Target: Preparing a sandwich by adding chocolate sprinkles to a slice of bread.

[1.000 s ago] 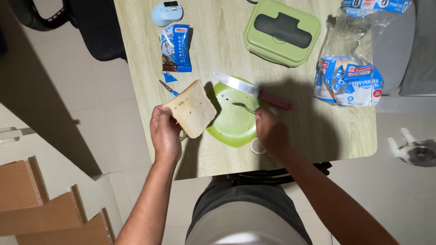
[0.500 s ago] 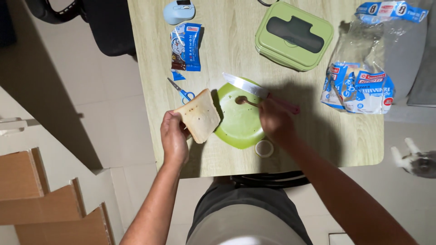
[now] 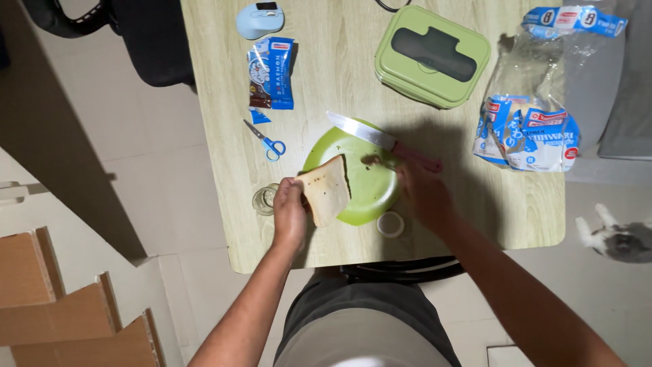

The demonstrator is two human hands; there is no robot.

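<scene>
Holding a bread slice (image 3: 328, 190) in the closed left hand (image 3: 289, 212) over the green plate (image 3: 370, 197); right hand (image 3: 424, 194) gripping a spoon (image 3: 375, 162), seemingly mid-spreading.

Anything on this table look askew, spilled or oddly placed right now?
The knife lies across the far rim of the green plate, its blade sticking out past the edge, not flat on the table. The plate shows dark crumbs or smears. The left hand holds a bread slice tilted over the plate.
</scene>
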